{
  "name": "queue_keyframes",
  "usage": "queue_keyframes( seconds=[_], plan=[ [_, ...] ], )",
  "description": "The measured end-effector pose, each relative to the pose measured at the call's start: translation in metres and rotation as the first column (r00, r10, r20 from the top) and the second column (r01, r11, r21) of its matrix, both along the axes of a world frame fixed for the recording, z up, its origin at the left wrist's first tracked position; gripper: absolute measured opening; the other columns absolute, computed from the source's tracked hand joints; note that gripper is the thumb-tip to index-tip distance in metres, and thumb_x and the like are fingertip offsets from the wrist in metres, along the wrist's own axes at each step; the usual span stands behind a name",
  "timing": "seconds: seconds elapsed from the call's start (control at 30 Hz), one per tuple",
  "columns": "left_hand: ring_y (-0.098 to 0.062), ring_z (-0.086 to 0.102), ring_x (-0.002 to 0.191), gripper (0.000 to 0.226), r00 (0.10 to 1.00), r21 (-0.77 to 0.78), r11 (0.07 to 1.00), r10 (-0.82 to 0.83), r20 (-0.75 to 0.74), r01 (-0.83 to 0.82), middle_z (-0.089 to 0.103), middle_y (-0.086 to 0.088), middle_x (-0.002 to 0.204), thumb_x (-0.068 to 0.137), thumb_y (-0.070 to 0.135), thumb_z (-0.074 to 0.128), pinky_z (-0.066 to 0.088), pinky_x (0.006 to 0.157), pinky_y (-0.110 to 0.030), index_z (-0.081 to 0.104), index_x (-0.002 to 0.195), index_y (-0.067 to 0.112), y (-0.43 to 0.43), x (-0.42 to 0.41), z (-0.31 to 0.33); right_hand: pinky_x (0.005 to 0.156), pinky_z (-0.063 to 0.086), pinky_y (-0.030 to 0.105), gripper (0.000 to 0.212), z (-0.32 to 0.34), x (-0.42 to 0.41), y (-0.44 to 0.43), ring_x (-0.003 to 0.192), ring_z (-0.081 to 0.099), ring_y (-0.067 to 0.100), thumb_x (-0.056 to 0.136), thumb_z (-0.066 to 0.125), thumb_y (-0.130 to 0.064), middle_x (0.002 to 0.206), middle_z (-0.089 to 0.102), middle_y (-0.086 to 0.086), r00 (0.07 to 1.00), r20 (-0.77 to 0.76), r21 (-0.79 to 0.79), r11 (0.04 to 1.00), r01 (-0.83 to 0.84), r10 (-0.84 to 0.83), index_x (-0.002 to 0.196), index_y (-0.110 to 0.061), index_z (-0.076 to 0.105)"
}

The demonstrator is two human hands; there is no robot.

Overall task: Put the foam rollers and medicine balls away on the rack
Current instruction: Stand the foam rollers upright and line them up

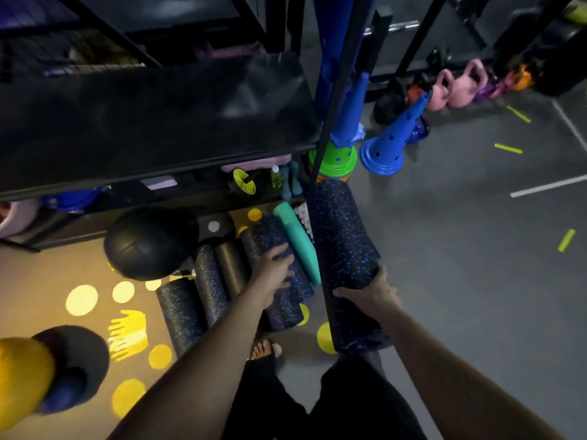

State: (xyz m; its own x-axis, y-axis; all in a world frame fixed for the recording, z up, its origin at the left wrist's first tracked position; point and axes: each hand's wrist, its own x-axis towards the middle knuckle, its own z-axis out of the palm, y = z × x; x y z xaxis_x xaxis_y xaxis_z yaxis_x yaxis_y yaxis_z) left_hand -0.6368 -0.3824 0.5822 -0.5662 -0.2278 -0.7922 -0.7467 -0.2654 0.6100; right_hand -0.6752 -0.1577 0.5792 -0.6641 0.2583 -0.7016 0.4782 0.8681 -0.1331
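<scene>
My right hand (368, 292) grips a long black foam roller with blue specks (343, 249), held off the floor beside the rack's post. My left hand (274, 269) rests on another speckled roller (270, 239) and its fingers curl over it. That roller lies in a row of several rollers on the floor, among them a plain black one (230, 265) and a teal one (297, 242). A black medicine ball (149, 242) sits left of the row. Another dark ball (76, 360) and a yellow ball (19, 379) lie at the lower left.
The black rack (158, 122) stands ahead with a wide dark shelf over lower shelves of small gear. Blue and green cones (390, 138) stand right of its post. Pink kettlebells (457, 87) line the far wall. My bare foot (263, 349) stands below the rollers.
</scene>
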Motion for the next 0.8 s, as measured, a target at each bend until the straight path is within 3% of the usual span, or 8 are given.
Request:
queue_keyframes(
  seconds=[0.13, 0.27, 0.37, 0.43, 0.5, 0.6, 0.67, 0.8],
  plan=[
    [-0.02, 0.068, 0.085, 0.045, 0.984, -0.009, 0.984, 0.178, -0.015, -0.178, 0.069, -0.005, 0.12, 0.102, 0.024, 0.059, 0.05, 0.062, -0.029, 0.049, 0.146, 0.028, 0.012, -0.025, -0.01, 0.109, 0.041, 0.054, 0.154, -0.025, -0.056, 0.008, 0.132, 0.046, 0.043, 0.036, 0.077, -0.081, 0.147, 0.043, 0.019, 0.992, 0.068, -0.028, 0.994, -0.102, 0.104, 0.158, -0.031, -0.004],
    [-0.015, 0.067, 0.07, 0.042, 0.937, -0.011, 0.937, 0.349, 0.007, -0.348, 0.071, -0.007, 0.115, 0.102, 0.021, 0.059, 0.047, 0.064, -0.032, 0.05, 0.143, 0.026, 0.048, -0.042, -0.017, 0.108, 0.041, 0.053, 0.146, -0.045, -0.099, 0.015, 0.133, 0.045, 0.042, 0.047, 0.081, -0.076, 0.147, 0.041, 0.019, 0.969, 0.088, -0.073, 0.971, -0.227, 0.233, 0.159, -0.03, -0.001],
    [-0.014, 0.063, 0.061, 0.033, 0.864, 0.02, 0.865, 0.499, 0.061, -0.501, 0.071, -0.009, 0.104, 0.1, 0.016, 0.061, 0.04, 0.053, -0.025, 0.057, 0.132, 0.025, 0.075, -0.052, -0.029, 0.106, 0.042, 0.051, 0.139, -0.064, -0.122, 0.017, 0.131, 0.046, 0.042, 0.052, 0.083, -0.071, 0.145, 0.041, 0.019, 0.953, 0.024, -0.131, 0.946, -0.296, 0.301, 0.158, -0.028, 0.004],
    [-0.011, 0.064, 0.055, 0.017, 0.83, 0.086, 0.825, 0.553, 0.077, -0.558, 0.071, -0.005, 0.092, 0.103, 0.013, 0.055, 0.042, 0.044, -0.021, 0.061, 0.114, 0.025, 0.092, -0.057, -0.047, 0.105, 0.042, 0.05, 0.123, -0.083, -0.13, 0.019, 0.129, 0.046, 0.042, 0.063, 0.083, -0.059, 0.141, 0.041, 0.019, 0.954, -0.053, -0.2, 0.933, -0.299, 0.294, 0.157, -0.021, 0.014],
    [-0.011, 0.065, 0.051, 0.019, 0.794, 0.099, 0.788, 0.601, 0.089, -0.607, 0.073, -0.001, 0.079, 0.106, 0.009, 0.045, 0.046, 0.041, -0.021, 0.059, 0.108, 0.021, 0.11, -0.065, -0.064, 0.102, 0.042, 0.046, 0.091, -0.101, -0.138, 0.02, 0.124, 0.048, 0.042, 0.078, 0.077, -0.036, 0.135, 0.043, 0.02, 0.941, -0.162, -0.265, 0.906, -0.33, 0.296, 0.151, -0.009, 0.031],
    [-0.018, 0.063, 0.065, 0.029, 0.752, 0.1, 0.745, 0.653, 0.09, -0.659, 0.068, -0.005, 0.083, 0.097, 0.01, 0.058, 0.046, 0.049, -0.024, 0.052, 0.123, 0.02, 0.133, -0.07, -0.072, 0.094, 0.045, 0.042, 0.053, -0.121, -0.147, 0.023, 0.115, 0.054, 0.042, 0.086, 0.067, -0.02, 0.127, 0.051, 0.021, 0.912, -0.127, -0.295, 0.863, -0.409, 0.389, 0.134, -0.004, 0.052],
    [-0.019, 0.059, 0.072, 0.032, 0.755, 0.057, 0.753, 0.649, 0.092, -0.655, 0.063, -0.004, 0.091, 0.095, 0.011, 0.06, 0.039, 0.057, -0.026, 0.054, 0.125, 0.018, 0.143, -0.063, -0.067, 0.092, 0.046, 0.04, 0.047, -0.127, -0.149, 0.029, 0.116, 0.057, 0.04, 0.09, 0.067, -0.024, 0.127, 0.058, 0.022, 0.887, -0.046, -0.295, 0.842, -0.452, 0.46, 0.131, -0.004, 0.056],
    [-0.013, 0.064, 0.058, 0.03, 0.665, 0.054, 0.663, 0.74, 0.105, -0.746, 0.07, 0.0, 0.079, 0.103, 0.0, 0.04, 0.035, 0.059, -0.025, 0.056, 0.124, 0.014, 0.147, -0.01, -0.041, 0.097, 0.046, 0.038, 0.05, -0.109, -0.13, 0.034, 0.121, 0.058, 0.038, 0.091, 0.064, -0.016, 0.13, 0.062, 0.021, 0.83, -0.058, -0.317, 0.778, -0.542, 0.554, 0.138, -0.004, 0.054]
  ],
)
